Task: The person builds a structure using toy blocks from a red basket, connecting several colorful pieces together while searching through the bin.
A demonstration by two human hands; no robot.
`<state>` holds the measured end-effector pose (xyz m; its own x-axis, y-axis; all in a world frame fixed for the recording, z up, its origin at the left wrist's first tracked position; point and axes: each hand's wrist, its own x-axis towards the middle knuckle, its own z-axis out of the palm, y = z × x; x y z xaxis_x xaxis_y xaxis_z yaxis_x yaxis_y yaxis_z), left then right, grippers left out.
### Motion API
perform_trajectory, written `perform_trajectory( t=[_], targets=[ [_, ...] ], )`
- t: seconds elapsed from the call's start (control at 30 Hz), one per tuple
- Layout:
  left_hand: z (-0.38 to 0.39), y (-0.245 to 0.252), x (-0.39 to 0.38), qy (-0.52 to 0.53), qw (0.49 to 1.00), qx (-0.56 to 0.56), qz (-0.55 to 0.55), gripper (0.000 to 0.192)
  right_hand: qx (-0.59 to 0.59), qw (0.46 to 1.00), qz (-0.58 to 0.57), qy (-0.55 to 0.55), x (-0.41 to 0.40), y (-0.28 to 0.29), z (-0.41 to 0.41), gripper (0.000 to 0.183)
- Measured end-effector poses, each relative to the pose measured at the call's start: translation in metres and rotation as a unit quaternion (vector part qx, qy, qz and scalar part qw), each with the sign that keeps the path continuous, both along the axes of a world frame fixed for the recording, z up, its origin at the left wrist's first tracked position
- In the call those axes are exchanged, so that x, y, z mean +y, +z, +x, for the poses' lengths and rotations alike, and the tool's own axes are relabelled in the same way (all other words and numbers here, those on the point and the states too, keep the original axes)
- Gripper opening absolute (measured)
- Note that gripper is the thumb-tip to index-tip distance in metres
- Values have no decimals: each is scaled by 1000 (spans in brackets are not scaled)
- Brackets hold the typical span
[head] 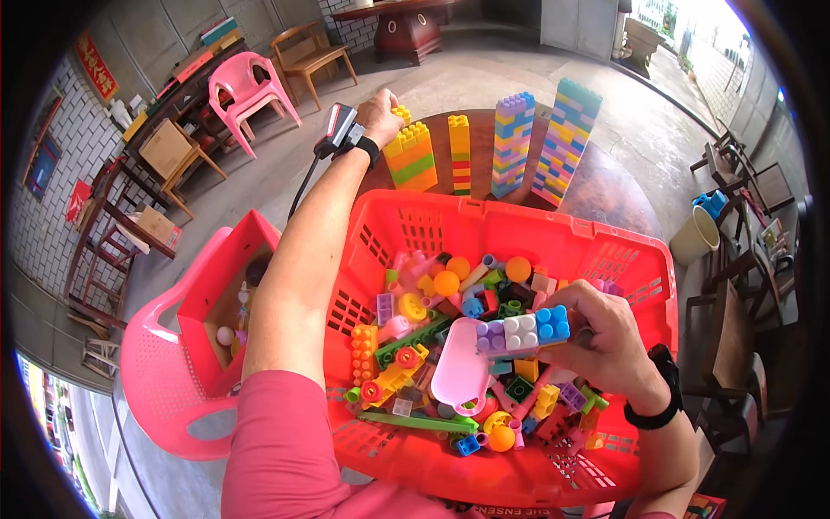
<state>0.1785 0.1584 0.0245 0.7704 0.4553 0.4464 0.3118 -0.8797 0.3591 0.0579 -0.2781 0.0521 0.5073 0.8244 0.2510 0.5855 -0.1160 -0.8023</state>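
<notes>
My right hand [600, 334] holds a short joined strip of toy building bricks [522, 331], purple, white and blue on top, above a red plastic basket [415, 454] of loose bricks and balls. My left hand [379, 117] reaches to the far left of a round table, its fingers at a yellow brick piece [402, 115] behind a yellow, orange and green brick block [412, 159]; whether it grips the piece is hidden. Right of that block stand a narrow yellow and red stack [460, 152], a multicoloured tower [512, 143] and a taller, wider one [567, 139].
Beyond the basket shows the round table's top [613, 188]. At left, a pink plastic chair [152, 363] bears a red box [214, 292] with toys. Another pink chair [249, 84] and a wooden chair [311, 52] stand farther off. A cream bin [694, 237] is at right.
</notes>
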Motion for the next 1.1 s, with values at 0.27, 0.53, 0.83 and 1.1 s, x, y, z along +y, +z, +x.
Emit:
perform_trajectory(
  t=[0.27,0.53,0.83,1.1],
  targets=[
    [9,-13,7,-3,999,21,-23,37,25,1000,1,-7,1,-8,1,36],
    [12,-22,5,0,1000,-13,-17,40,31,999,4,9,2,-3,0,36],
    [13,-35,4,-9,1000,11,-7,39,17,1000,-2,24,3,1,0,38],
    [10,-33,3,-2,1000,9,-20,38,9,999,-3,38,4,4,0,34]
  ],
)
